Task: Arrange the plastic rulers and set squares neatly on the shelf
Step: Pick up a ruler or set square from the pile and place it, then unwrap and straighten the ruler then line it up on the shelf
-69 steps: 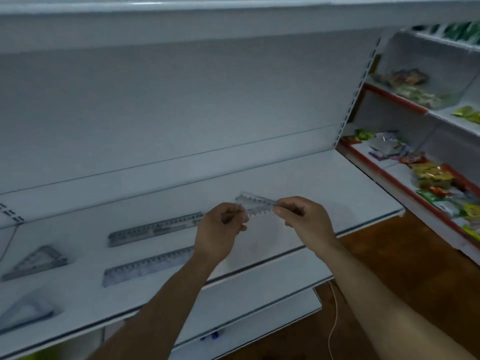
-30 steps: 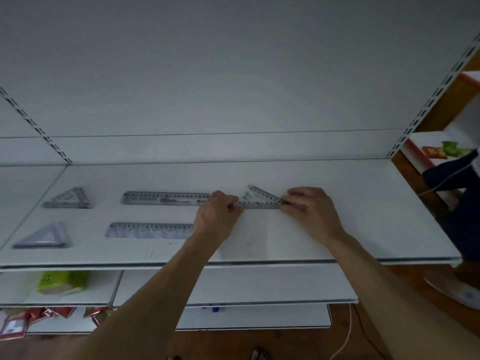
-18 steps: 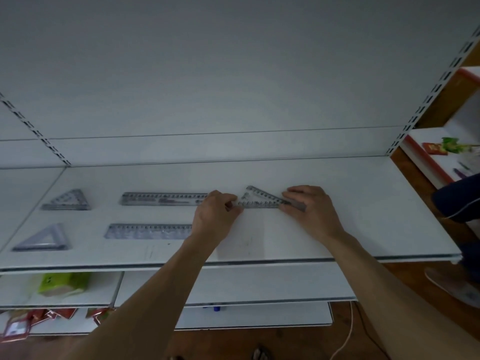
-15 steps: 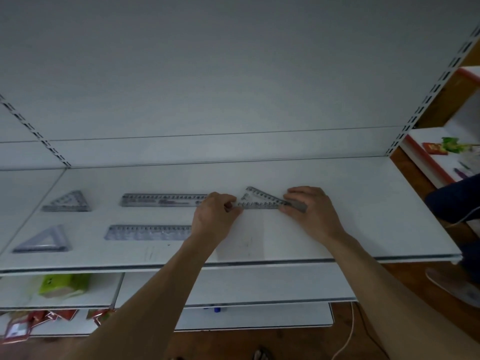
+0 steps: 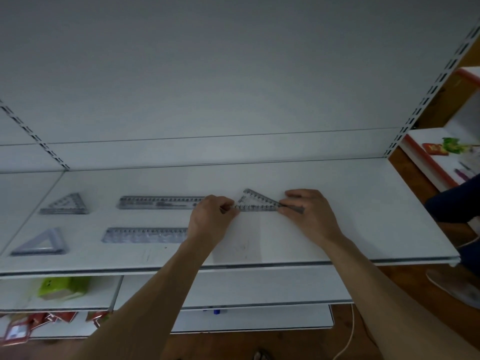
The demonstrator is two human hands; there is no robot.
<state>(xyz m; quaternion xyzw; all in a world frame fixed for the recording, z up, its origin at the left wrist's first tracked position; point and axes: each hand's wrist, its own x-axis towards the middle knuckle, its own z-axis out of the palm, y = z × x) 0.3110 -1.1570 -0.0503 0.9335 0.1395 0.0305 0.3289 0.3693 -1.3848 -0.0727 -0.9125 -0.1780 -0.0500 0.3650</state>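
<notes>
Both hands hold a clear set square down on the white shelf.

We see the left hand with fingers curled, pinching the set square's left corner. The right hand pinches its pointed right end between thumb and fingertips. The piece lies flat near the middle of the shelf, long edge toward us. Printed scale marks and numerals run along its edges, but we cannot read them, and we can make out no brand. We count three set squares in all: the held one, a back-left set square and a front-left set square. We count two rulers, a back ruler and a front ruler, lying parallel between those and the left hand. On the lower shelf sits a green package, its label too blurred to read.
</notes>
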